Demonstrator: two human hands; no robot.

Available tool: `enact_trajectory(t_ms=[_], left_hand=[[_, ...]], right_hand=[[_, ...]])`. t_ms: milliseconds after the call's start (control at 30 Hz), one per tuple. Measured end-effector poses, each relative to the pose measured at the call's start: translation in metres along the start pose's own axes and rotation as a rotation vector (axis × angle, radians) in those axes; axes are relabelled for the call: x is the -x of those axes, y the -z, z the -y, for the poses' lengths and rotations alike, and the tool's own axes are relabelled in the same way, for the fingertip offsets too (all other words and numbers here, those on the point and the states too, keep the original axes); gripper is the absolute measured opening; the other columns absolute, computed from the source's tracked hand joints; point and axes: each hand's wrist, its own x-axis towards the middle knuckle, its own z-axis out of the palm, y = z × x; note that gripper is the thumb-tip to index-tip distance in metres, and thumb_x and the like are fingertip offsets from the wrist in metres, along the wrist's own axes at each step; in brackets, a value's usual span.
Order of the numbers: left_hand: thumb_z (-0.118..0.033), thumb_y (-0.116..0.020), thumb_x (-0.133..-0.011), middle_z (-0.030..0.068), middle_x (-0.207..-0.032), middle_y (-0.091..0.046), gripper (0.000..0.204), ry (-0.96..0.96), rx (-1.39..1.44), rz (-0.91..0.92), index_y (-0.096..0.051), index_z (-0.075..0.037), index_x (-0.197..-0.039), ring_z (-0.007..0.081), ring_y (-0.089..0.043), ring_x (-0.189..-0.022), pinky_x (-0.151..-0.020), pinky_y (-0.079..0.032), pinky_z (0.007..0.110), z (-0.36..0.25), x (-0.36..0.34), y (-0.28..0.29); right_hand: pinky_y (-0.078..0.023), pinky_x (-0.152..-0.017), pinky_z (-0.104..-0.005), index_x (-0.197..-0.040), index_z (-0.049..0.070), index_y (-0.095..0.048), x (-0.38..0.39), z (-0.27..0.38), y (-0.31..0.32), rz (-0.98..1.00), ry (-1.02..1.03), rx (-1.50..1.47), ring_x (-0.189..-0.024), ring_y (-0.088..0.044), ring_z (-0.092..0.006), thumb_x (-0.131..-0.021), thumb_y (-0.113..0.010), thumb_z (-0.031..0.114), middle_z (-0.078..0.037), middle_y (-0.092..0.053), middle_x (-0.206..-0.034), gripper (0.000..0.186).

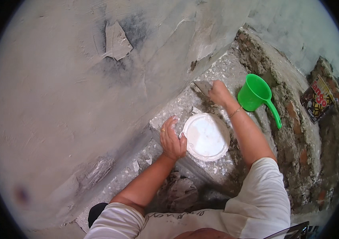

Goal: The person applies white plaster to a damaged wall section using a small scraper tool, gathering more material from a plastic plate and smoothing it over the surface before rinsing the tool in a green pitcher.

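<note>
The right hand (220, 94) holds a flat blade (202, 86) near a green dipper (250, 96).

grey flat metal-looking blade (202, 86); gripped in the right hand (220, 94); end pointing toward the wall (157, 59) | round white container (206, 158); rim smeared, inside white; facing up on the debris-strewn ledge (221, 73), beside the left hand (173, 139)

Tub (206, 136) on ledge (221, 71) btwn 2 arms (147, 179) (254, 137), dipper (251, 95) behind-R, container (316, 99) farther R, wall (66, 111) L.
</note>
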Motion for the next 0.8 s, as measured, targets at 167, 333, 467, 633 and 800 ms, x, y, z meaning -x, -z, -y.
enact_trajectory(t_ms=[167, 333, 467, 633, 800], left_hand=[[-0.012, -0.049, -0.067, 0.0271, -0.116, -0.048, 0.051, -0.009, -0.026, 0.004, -0.044, 0.008, -0.114, 0.0423, -0.046, -0.108, -0.097, -0.033, 0.047, -0.003, -0.001, -0.003], [-0.012, -0.049, -0.067, 0.027, -0.116, -0.048, 0.05, -0.009, -0.037, 0.008, -0.044, 0.008, -0.113, 0.0423, -0.046, -0.107, -0.097, -0.033, 0.047, -0.003, 0.0, -0.004], [-0.012, -0.048, -0.067, 0.0262, -0.116, -0.048, 0.049, 0.011, -0.059, 0.013, -0.044, 0.007, -0.112, 0.0418, -0.047, -0.107, -0.096, -0.033, 0.046, -0.002, 0.002, -0.003], [-0.013, -0.049, -0.067, 0.0257, -0.116, -0.049, 0.049, -0.017, -0.058, 0.006, -0.044, 0.007, -0.112, 0.0414, -0.047, -0.107, -0.096, -0.033, 0.046, 0.0, 0.0, -0.002], [-0.014, -0.049, -0.067, 0.0253, -0.116, -0.049, 0.048, -0.031, -0.04, 0.017, -0.045, 0.006, -0.111, 0.0413, -0.047, -0.106, -0.096, -0.033, 0.046, -0.005, -0.001, -0.013]], right_hand=[[-0.047, -0.065, -0.0436, -0.08, -0.007, -0.059, 0.004, -0.014, -0.001, -0.096, -0.202, -0.5, -0.069, -0.061, -0.0382, -0.07, -0.051, 0.001, -0.027, -0.058, -0.072, 0.015], [-0.046, -0.059, -0.0421, -0.082, -0.005, -0.059, 0.002, 0.0, -0.031, -0.512, -0.071, -0.435, -0.063, -0.059, -0.032, -0.074, -0.051, 0.001, -0.023, -0.06, -0.07, 0.013], [-0.047, -0.071, -0.0425, -0.099, -0.005, -0.054, -0.004, 0.048, -0.065, -0.642, 0.037, -0.48, -0.075, -0.06, -0.0402, -0.075, -0.051, 0.0, -0.024, -0.06, -0.076, 0.025], [-0.046, -0.072, -0.0455, -0.096, -0.007, -0.054, -0.05, 0.048, -0.066, -0.625, -0.154, -0.486, -0.079, -0.059, -0.0432, -0.073, -0.05, 0.001, -0.027, -0.059, -0.078, 0.024], [-0.045, -0.073, -0.0469, -0.095, -0.009, -0.055, -0.081, -0.021, -0.034, -0.587, -0.143, -0.375, -0.082, -0.058, -0.0445, -0.073, -0.047, 0.002, -0.03, -0.059, -0.081, 0.025]])
